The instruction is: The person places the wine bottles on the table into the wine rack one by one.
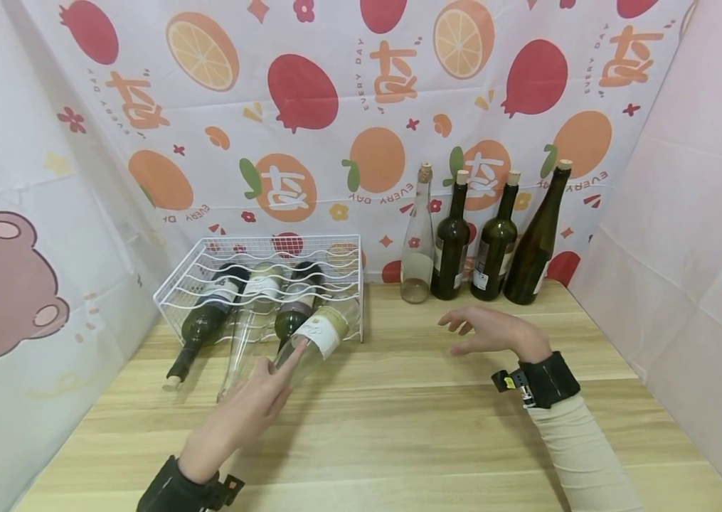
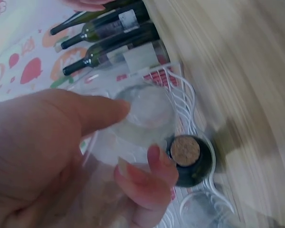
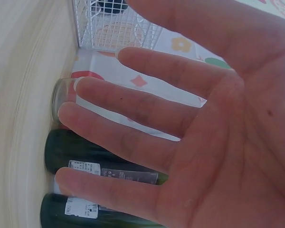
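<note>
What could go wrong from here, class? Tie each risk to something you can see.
1. The left hand holds a clear bottle at a slant at the rack's right end; it might clink against the dark bottle beside it.
2. The right hand is open in front of four standing bottles; a careless sweep could topple one into its close neighbours.
3. Bottle necks stick out of the rack, so the left forearm might bump one.
</note>
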Demonstrator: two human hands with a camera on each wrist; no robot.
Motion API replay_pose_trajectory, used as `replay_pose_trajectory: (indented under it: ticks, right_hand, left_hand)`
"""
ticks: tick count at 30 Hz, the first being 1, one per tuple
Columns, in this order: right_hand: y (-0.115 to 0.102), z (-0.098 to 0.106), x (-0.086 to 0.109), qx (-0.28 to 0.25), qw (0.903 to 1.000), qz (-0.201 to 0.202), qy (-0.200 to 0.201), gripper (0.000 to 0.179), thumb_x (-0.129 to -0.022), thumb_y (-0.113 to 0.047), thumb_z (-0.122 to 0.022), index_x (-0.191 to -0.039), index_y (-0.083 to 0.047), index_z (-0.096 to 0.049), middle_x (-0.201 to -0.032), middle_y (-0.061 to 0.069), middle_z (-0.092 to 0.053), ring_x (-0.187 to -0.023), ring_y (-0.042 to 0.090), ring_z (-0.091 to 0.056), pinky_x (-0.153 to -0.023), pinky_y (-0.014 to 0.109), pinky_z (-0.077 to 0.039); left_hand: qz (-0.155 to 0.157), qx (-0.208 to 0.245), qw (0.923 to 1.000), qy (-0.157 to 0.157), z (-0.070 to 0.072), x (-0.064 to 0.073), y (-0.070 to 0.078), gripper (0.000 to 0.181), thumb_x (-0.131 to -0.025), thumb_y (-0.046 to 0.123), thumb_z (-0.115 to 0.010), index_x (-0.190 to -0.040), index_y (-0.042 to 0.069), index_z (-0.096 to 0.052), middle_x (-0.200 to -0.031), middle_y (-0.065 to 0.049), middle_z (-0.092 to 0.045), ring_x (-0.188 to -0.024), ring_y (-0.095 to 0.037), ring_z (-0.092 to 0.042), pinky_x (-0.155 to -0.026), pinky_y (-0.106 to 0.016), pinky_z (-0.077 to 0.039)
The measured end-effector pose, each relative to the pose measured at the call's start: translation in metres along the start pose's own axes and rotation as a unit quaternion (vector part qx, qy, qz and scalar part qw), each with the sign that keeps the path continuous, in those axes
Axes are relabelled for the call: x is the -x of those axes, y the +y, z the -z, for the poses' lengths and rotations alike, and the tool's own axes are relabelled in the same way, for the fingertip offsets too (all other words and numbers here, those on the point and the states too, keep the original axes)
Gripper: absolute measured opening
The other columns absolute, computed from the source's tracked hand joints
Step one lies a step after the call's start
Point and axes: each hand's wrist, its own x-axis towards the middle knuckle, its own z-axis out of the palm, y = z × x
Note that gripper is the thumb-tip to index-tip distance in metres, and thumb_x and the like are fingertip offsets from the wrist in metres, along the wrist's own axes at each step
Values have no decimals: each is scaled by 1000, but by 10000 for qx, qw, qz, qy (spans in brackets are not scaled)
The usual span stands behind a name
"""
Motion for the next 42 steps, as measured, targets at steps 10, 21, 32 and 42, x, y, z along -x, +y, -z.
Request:
replay_pose_trajectory:
  ticks: [10, 21, 32, 42]
  right_hand:
    - [1, -1, -1, -52, 10000, -16, -32, 54, -92, -24, -78, -140, -7, -61, -131, 21, -69, -123, 41, -65, -101, 55, -54]
    - [1, 0, 0, -52, 10000, 25, -40, 53, -93, -23, -77, -141, -7, -61, -132, 22, -68, -123, 42, -65, -100, 52, -55]
    - [2, 0, -1, -75, 9999, 54, -54, 54, -93, -26, -78, -141, -7, -61, -132, 21, -68, -123, 43, -64, -101, 53, -55]
    - [1, -1, -1, -85, 9999, 53, -35, 53, -93, -24, -78, -140, -7, -61, -131, 20, -69, -123, 43, -65, -101, 53, -55]
  left_hand:
    - [126, 182, 9997, 137, -1, -8, 13, 75, -98, 4, -63, -164, 18, -30, -95, -23, -55, -53, -12, -42, -42, -20, -33]
    - [429, 484, 9979, -24, -1, -19, 21, 75, -99, 6, -62, -164, 16, -27, -105, -36, -54, -50, -15, -46, -39, -22, -35]
    - [472, 541, 9974, 84, -3, -33, 25, 73, -100, 6, -62, -164, 14, -27, -110, -41, -55, -51, -17, -46, -42, -26, -37]
    - [465, 516, 9975, 134, -5, -51, 28, 68, -100, 3, -60, -162, 8, -31, -106, -46, -52, -52, -21, -47, -41, -27, -37]
